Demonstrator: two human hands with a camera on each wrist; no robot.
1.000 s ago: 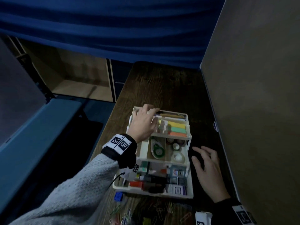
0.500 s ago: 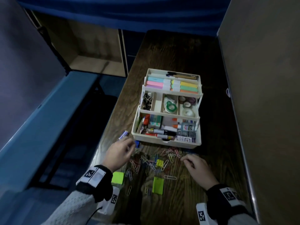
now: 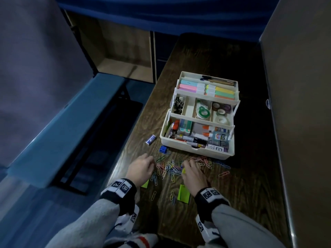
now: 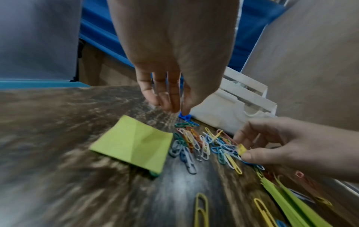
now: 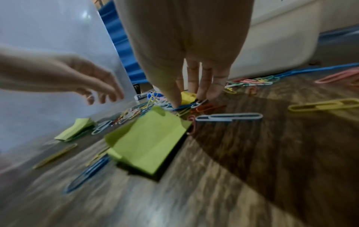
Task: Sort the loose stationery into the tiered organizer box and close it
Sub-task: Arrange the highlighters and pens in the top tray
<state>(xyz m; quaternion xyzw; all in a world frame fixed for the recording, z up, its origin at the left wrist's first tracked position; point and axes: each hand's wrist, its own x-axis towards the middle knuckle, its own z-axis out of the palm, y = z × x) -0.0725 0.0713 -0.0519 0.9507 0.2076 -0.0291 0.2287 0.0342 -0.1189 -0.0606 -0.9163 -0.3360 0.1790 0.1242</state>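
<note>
Surface (image 3: 206,56): dark wood grain, lying under both hands.
Room: blue curtain (image 3: 161,13) hanging far beyond the grips; grey panel (image 3: 300,104) standing right.
Left hand (image 3: 140,168): grip hanging relaxed, empty.
Right hand (image 3: 192,173): grip pinching a small yellow piece (image 4: 241,149) among the paper clips (image 3: 168,170).
Organizer box (image 3: 197,151): sitting open just beyond the grips.

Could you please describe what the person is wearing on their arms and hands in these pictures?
Both hands, left hand and right hand, are bare. Each arm has a grey knitted sleeve, a black wristband with white square-coded tags, and a white tagged device beneath the wrist.
</note>
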